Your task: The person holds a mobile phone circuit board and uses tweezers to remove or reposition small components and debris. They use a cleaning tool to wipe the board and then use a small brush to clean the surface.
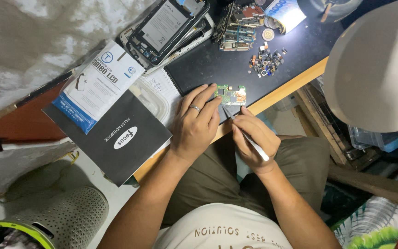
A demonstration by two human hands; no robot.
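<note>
A small green circuit board (230, 94) lies on the dark mat near the table's front edge. My left hand (194, 124), with a ring on one finger, rests flat beside it, its fingertips touching the board's left end. My right hand (253, 140) is closed around silver tweezers (247, 136), whose tips point up at the board's lower edge. Both forearms reach forward from my lap.
A black notebook (116, 138), a white and blue parts packet (98, 85) and opened phones (164, 27) lie to the left and behind. More circuit boards (238, 20) and a heap of tiny parts (266, 60) sit farther back. A lamp shade (376, 69) hangs at right.
</note>
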